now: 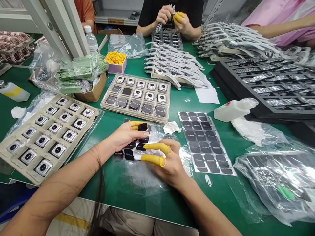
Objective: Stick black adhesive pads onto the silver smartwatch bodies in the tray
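Yellow finger covers sit on some fingers of both hands. My left hand [128, 135] grips a small watch body [142, 127] with a dark glossy face, above the back of a sheet of black square stickers [131, 145]. My right hand [167, 157] is at the sheet's right side, its covered thumb and finger closed near a black sticker [129, 154] at the lower edge; a whitish tab shows by the fingertips. Behind the hands is a tray [103, 104] holding watch bodies and black squares. Another tray [6, 144] of watch bodies lies at the left.
A second sticker sheet [203, 141], crumpled tissue [171, 127] and a white bottle [233, 109] lie to the right. Further back are a black foam tray [228, 88], grey straps [172, 62], a yellow-filled box [117, 67] and green straps [78, 70]. People sit across the table.
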Tool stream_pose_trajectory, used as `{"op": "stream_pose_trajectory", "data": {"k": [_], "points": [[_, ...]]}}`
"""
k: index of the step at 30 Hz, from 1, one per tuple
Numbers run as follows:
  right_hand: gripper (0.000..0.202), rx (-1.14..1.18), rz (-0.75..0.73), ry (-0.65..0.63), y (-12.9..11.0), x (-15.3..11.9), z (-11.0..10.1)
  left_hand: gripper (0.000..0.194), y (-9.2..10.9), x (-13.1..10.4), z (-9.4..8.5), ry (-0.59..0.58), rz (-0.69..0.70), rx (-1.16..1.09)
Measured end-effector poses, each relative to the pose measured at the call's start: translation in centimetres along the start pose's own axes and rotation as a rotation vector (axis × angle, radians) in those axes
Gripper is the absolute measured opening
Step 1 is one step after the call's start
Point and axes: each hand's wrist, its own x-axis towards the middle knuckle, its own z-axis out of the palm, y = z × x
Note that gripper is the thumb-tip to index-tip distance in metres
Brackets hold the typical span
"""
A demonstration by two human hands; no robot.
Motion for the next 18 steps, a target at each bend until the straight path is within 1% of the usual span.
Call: {"op": "stream_pose_trajectory", "data": {"k": [2,3,4,5,6,7,8,9,10,13,18], "points": [[0.022,0.263,0.082,-0.023,-0.1,0.0,-0.9,0.043,-0.6,-0.1,0.2,0.056,0.040,0.071],[0.024,0.432,0.164,-0.007,0.1,0.0,-1.3,0.050,-1.0,-0.2,0.3,0.099,0.075,0.143],[0.026,0.584,0.279,0.039,0.5,0.0,-1.6,0.053,-1.5,-0.3,0.5,0.140,0.114,0.246],[0.024,0.694,0.425,0.108,1.0,0.1,-1.8,0.051,-2.0,-0.4,0.6,0.170,0.158,0.375],[0.020,0.753,0.587,0.179,1.6,0.1,-1.8,0.043,-2.4,-0.5,0.8,0.183,0.206,0.520],[0.020,0.766,0.744,0.236,2.1,0.2,-1.6,0.033,-2.8,-0.6,0.9,0.177,0.253,0.662],[0.026,0.756,0.881,0.264,2.6,0.2,-1.4,0.025,-3.0,-0.7,1.0,0.159,0.300,0.783],[0.032,0.751,0.987,0.270,3.0,0.3,-1.2,0.021,-3.1,-0.8,1.2,0.134,0.346,0.874],[0.036,0.765,1.056,0.265,3.1,0.4,-0.9,0.019,-3.1,-0.8,1.3,0.111,0.384,0.936],[0.037,0.840,1.131,0.248,2.9,0.6,-0.5,0.008,-2.9,-0.8,1.5,0.071,0.437,1.008],[0.038,0.859,1.141,0.236,2.4,0.8,-0.4,0.006,-3.1,-0.8,1.5,0.090,0.462,1.036]]}}
